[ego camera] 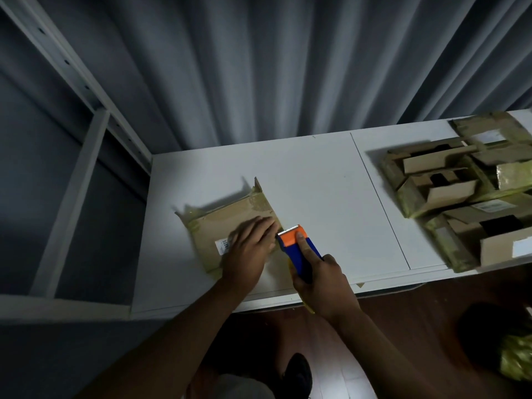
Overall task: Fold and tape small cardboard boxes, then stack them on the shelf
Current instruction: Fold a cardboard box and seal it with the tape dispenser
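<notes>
A small brown cardboard box [227, 223] lies on the white table [316, 182] with yellowish tape on its edges and two flaps standing up at its far side. My left hand [247, 249] presses flat on the box top, fingers straight. My right hand [319, 279] grips a blue and orange tape dispenser [299, 246], index finger laid along its top. The dispenser's toothed blade sits at the box's right edge, beside my left fingertips.
A pile of several flattened and half-folded cardboard boxes [460, 191] fills the table's right end. A grey metal shelf frame [86, 156] stands left of the table. Grey curtains hang behind. A crumpled wad of yellow tape [516, 358] lies on the floor at lower right.
</notes>
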